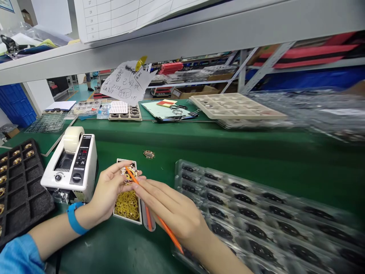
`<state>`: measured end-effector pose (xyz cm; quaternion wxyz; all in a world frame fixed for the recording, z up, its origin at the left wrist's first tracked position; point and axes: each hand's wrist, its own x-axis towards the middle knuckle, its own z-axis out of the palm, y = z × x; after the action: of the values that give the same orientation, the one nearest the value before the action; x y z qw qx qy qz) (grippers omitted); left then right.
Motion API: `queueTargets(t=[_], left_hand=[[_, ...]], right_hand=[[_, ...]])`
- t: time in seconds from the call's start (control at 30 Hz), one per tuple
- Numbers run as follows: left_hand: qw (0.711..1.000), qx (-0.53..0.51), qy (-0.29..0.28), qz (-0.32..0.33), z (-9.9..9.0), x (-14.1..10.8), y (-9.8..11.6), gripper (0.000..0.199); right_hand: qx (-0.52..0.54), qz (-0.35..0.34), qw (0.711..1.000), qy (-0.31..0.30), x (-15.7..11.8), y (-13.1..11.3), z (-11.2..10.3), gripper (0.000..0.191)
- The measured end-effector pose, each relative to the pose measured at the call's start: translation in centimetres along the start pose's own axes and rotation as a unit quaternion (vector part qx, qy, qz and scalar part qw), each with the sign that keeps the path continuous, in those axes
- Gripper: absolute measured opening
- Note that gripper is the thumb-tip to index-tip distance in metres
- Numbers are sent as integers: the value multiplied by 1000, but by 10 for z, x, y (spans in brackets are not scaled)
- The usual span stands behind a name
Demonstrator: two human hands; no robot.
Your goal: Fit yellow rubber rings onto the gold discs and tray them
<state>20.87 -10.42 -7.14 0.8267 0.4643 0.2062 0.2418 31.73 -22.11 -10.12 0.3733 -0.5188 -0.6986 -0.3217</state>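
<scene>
The round gold piece (129,175) sat at 2 o'clock from the left hand (107,186), the nearer of the two, whose thumb and finger were pinched on its edge. From the right hand (176,207) it lay at 10 o'clock. That hand's fingers were closed around an orange stick (172,235), its long axis running from 11 o'clock at the tip to 5 o'clock at the tail. The tip overlapped the gold face, though whether it actually touched could not be told. The piece was held up over the far part of a narrow box (128,219), with yellow rings (127,205) at 6 o'clock from it inside. A loose metal piece (148,154) lay at about 1 o'clock from the held one, a tape dispenser (82,163) stood at 10 o'clock from the left hand, and a clear tray (178,171) stretched towards 3 o'clock from the right.
</scene>
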Motion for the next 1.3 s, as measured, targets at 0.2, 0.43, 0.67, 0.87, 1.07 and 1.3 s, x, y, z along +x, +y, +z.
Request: queueTargets(t=[0.2,0.43,0.67,0.87,1.07,1.3], left_hand=[[998,64,-24,-6,-1,3,1,31],[979,192,-47,55,1,-3,0,13],[974,207,-34,84,0,-3,-3,14],[962,250,-28,105,2,-10,-14,36],[929,341,-35,141,1,-18,-19,45],[910,363,-66,190,-1,-21,-24,44]], right_hand=[[165,236,946,150,9,-2,-20,33],[195,360,887,212,11,3,-27,33],[143,259,953,60,9,-17,-8,19],[76,287,952,70,7,-18,11,11],[82,307,946,64,10,-17,8,11],[169,406,897,39,18,-14,5,16]])
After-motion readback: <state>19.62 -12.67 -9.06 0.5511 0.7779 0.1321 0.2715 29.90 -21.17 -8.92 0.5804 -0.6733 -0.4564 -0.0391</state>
